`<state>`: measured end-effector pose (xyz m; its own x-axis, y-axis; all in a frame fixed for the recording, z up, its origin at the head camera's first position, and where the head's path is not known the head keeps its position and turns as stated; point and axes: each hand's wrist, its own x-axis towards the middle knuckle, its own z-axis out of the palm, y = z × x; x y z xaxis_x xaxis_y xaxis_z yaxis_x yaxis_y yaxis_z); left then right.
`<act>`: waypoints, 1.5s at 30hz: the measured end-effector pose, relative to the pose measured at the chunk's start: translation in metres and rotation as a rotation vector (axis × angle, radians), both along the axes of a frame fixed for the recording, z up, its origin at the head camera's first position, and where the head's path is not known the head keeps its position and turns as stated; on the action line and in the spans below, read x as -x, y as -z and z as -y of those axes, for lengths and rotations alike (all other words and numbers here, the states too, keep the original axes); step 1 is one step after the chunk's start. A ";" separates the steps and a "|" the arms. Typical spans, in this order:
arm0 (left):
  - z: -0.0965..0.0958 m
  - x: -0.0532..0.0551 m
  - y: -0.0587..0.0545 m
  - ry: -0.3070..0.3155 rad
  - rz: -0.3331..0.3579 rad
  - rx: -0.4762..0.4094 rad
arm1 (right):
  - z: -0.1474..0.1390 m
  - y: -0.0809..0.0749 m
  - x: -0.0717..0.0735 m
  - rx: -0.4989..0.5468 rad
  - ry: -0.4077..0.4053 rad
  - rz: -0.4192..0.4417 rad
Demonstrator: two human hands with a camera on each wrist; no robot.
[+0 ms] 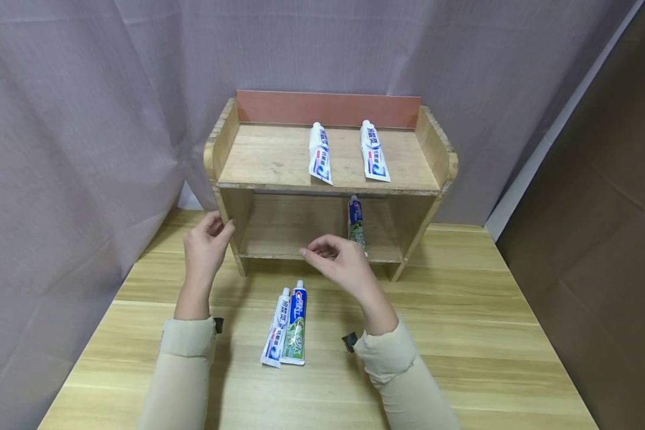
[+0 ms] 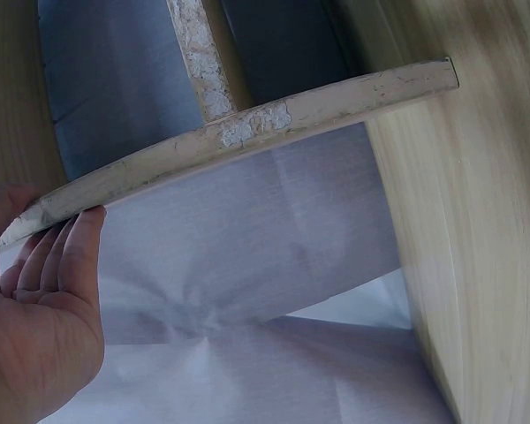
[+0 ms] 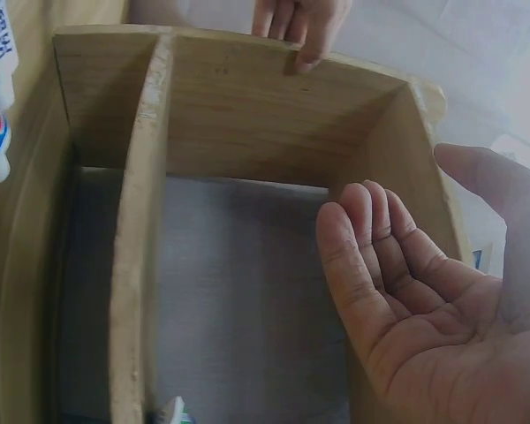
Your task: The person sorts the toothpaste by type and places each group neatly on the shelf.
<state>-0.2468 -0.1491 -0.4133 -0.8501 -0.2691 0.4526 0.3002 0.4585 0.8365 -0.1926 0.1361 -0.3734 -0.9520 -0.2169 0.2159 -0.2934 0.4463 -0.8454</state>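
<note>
My left hand [image 1: 206, 248] grips the front edge of the left side panel of a small wooden shelf [image 1: 274, 155]. In the left wrist view, thumb and fingers lie on opposite faces of that panel [image 2: 336, 102]. My right hand [image 1: 344, 263] hovers before the lower board, its fingers [image 3: 340, 252] loosely bent with nothing between them. Just behind it, a blue-and-green toothpaste tube [image 1: 356, 218] lies on the lower board, partly hidden. Two white toothpaste tubes, a left one [image 1: 319, 154] and a right one [image 1: 374, 152], lie on the upper board.
On the table [image 1: 462, 310] in front of the shelf, a white toothpaste tube [image 1: 276, 331] and a blue-and-green one [image 1: 295, 325] lie side by side, touching. A grey curtain [image 1: 322, 48] hangs behind, and a brown surface [image 1: 596, 179] bounds the right side.
</note>
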 end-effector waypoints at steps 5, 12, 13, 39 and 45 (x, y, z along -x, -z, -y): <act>0.000 0.000 0.000 -0.003 -0.008 0.016 | -0.001 0.009 -0.001 0.018 0.011 0.025; 0.001 0.001 0.002 -0.008 0.000 0.016 | 0.001 0.028 -0.003 0.023 0.012 0.072; 0.001 0.001 0.002 -0.008 0.000 0.018 | 0.002 0.031 -0.004 0.025 0.011 0.075; 0.000 0.001 0.001 -0.022 0.013 0.018 | 0.017 0.100 -0.008 -0.066 0.009 0.229; 0.000 0.000 0.000 -0.019 0.006 0.019 | 0.017 0.113 -0.007 -0.101 0.025 0.270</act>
